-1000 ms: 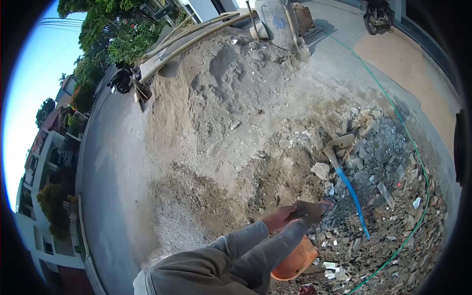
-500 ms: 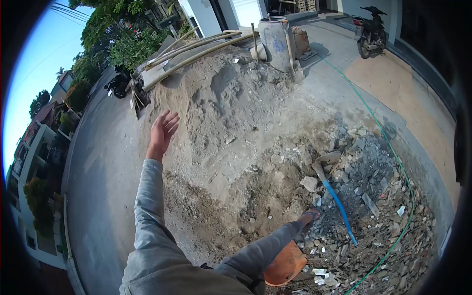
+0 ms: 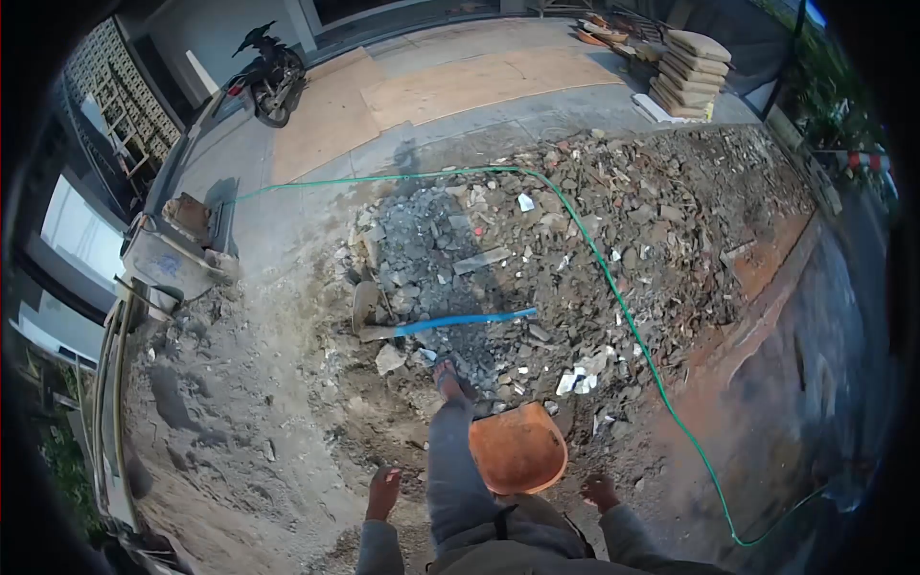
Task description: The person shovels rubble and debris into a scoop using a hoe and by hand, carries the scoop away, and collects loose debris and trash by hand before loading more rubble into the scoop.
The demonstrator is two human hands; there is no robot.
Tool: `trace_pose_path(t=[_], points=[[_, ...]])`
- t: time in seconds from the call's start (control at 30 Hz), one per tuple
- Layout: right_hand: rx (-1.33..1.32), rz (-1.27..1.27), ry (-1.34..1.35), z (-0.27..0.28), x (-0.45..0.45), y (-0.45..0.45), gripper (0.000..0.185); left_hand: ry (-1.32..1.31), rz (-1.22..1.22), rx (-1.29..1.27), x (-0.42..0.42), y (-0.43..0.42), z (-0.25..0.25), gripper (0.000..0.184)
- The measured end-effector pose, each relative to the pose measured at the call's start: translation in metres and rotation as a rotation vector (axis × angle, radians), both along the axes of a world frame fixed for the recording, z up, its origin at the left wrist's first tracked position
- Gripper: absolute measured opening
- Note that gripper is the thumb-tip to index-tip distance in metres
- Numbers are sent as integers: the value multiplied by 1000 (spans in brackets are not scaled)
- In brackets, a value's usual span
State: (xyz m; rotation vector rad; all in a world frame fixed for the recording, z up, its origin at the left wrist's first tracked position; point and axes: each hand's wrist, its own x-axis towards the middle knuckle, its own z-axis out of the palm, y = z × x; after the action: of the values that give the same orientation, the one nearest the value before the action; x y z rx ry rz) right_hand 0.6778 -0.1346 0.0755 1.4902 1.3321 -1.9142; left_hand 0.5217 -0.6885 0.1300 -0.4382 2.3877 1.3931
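Note:
My left hand (image 3: 383,494) hangs low over the sandy ground, to the left of my leg, with loosely bent fingers and nothing in them. On the other side, my right hand (image 3: 600,491) is nearest to an orange plastic scoop-shaped bucket (image 3: 518,448), just apart from its right edge. Its fingers look loosely apart and hold nothing. Ahead of my foot (image 3: 448,380) a hoe with a blue handle (image 3: 465,320) lies across grey broken rubble (image 3: 417,240). The hoe's metal blade (image 3: 364,305) points left.
A green hose (image 3: 613,278) runs across the rubble and bends down the right side. Sand (image 3: 220,402) is heaped at left, near a large drum (image 3: 168,261) and long poles (image 3: 110,402). A motorbike (image 3: 271,77), plywood sheets (image 3: 479,84) and stacked sacks (image 3: 690,72) stand farther back.
My view has swung right from the street toward the rubble. My left hand, stretched out over the sand before, is now lowered near my leg. My right hand has come into view.

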Motion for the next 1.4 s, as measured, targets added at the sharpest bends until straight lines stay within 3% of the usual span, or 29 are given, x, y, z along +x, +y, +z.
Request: trace_pose_path(t=[0.03, 0.07, 0.13, 0.17, 0.3, 0.6, 0.7, 0.73, 0.77, 0.8, 0.87, 0.9, 0.93, 0.97, 1.07, 1.1, 1.17, 1.33, 1.4], points=[[97, 23, 54, 27, 7, -8, 22, -160, 36, 78, -16, 18, 35, 27], [154, 41, 26, 35, 15, -8, 29, -278, 227, 138, -27, 23, 28, 30], [275, -15, -23, 50, 36, -17, 36, -436, 320, 223, -48, -4, -38, 10], [289, -151, -39, 50, 53, -25, 36, -460, 260, 198, -63, 6, -38, 15], [242, -167, -115, 30, 105, -44, 39, -467, -15, 85, -98, 77, -8, 37], [113, -123, -266, 37, 159, -88, 40, -424, -295, 55, -114, 121, 97, 88], [85, -154, -290, 31, 140, -86, 40, -182, -214, 348, -155, 51, -80, 7], [58, -65, -307, 16, 135, -82, 40, -73, -127, 181, -144, 80, -41, 6], [116, -107, -284, -9, 128, -82, 40, -195, -135, 70, -146, 98, -9, 9], [168, -138, -257, -36, 120, -82, 40, -261, -109, 106, -148, 100, 0, 15], [182, 82, -169, -101, 105, -71, 35, -146, -190, -29, -157, 105, 4, 20], [245, 144, -49, -127, 89, -66, 30, -82, -298, -186, -164, 100, -1, 18], [207, 220, -39, -137, 59, -62, 30, -26, -269, -166, -169, 96, -14, 13], [382, 406, -15, -142, 17, -55, 31, 27, -268, -156, -177, 101, -11, 9], [749, 756, 273, -149, -122, -35, 39, -16, -183, -118, -206, 103, -35, 9], [703, 805, 219, -132, -181, -34, 43, -79, -199, -158, -221, 109, -36, 9], [721, 919, 254, -114, -302, -41, 45, -101, -200, -129, -253, 106, -74, 9], [1135, 1092, 701, -192, -532, -75, 38, -206, -202, -32, -343, 104, -203, 14], [1363, 1189, 710, -249, -598, -79, 36, -280, -193, 23, -378, 108, -260, 19]])
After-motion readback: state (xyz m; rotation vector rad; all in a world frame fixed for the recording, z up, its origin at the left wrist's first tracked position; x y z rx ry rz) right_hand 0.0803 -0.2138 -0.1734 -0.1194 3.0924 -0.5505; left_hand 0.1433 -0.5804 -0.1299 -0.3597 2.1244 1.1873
